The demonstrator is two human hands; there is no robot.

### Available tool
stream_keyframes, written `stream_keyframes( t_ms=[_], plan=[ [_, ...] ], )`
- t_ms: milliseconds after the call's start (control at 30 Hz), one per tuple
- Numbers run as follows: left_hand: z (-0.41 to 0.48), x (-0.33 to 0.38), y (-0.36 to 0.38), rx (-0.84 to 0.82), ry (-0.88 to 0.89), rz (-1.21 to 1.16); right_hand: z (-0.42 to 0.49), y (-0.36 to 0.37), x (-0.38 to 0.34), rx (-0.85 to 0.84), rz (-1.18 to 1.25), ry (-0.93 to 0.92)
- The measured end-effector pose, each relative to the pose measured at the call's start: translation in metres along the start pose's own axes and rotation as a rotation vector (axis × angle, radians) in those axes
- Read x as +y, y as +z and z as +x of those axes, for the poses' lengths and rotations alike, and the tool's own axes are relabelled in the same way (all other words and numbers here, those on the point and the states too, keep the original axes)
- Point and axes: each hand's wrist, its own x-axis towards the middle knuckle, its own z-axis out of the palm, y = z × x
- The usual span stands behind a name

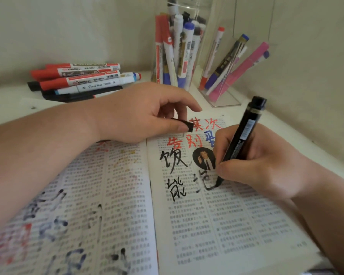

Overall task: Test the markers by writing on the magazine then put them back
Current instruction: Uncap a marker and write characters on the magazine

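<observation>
Gripping the black marker [241, 138] in my right hand [262, 161], I have fingers and thumb curled round its lower barrel. Its tip touches the right page of the open magazine [216, 225] at the end of a black stroke, and its back end tilts up and away from me. My left hand [139, 116] rests across the top of the magazine over the fold, thumb and fingers pinching the black cap [185, 124]. My forearm lies over the left page and hides part of it. Red, blue and black characters sit on the right page around a small round photo [204, 158]. Beyond my left hand, loose markers [81, 80] lie piled on the white table [8, 104]. Behind them a clear jar [179, 52] stands packed with markers, and just beside it a slanted clear holder [224, 99] carries a few more.
</observation>
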Motion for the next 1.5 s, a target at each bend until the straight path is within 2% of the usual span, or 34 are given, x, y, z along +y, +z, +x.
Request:
stream_keyframes(
  t_ms=[133,267,333,433,533,733,833,933,1133,1300,1500],
  plan=[
    [-0.001,-0.001,0.001,0.001,-0.013,-0.031,0.000,-0.003,0.003,0.045,0.073,-0.007],
    [-0.001,0.001,0.000,-0.043,0.055,0.145,0.006,-0.007,0.012,0.148,0.341,-0.026],
    [-0.001,0.004,-0.001,-0.052,0.069,0.142,0.008,-0.007,0.016,0.231,0.427,-0.053],
    [-0.001,0.010,0.001,-0.142,0.097,0.140,0.011,-0.007,0.016,0.354,0.405,-0.078],
    [0.003,0.011,0.009,-0.239,0.120,0.250,0.013,-0.007,0.016,0.422,0.332,-0.058],
    [0.007,0.008,0.012,-0.179,0.050,0.295,0.013,-0.005,0.013,0.480,0.330,-0.047],
    [0.006,0.008,0.006,-0.088,0.035,0.211,0.016,-0.011,0.010,0.491,0.426,-0.011],
    [0.004,0.007,0.000,-0.047,-0.009,0.043,0.024,-0.021,-0.005,0.449,0.401,-0.030],
    [0.005,0.003,-0.005,-0.057,-0.057,0.048,0.051,-0.036,-0.036,0.175,0.081,-0.157],
    [0.006,0.000,-0.006,-0.084,-0.101,0.109,0.070,-0.034,-0.038,0.115,-0.121,-0.146],
    [0.007,-0.008,-0.006,-0.056,-0.140,0.006,0.086,-0.016,-0.022,0.074,-0.196,-0.123]
  ],
)
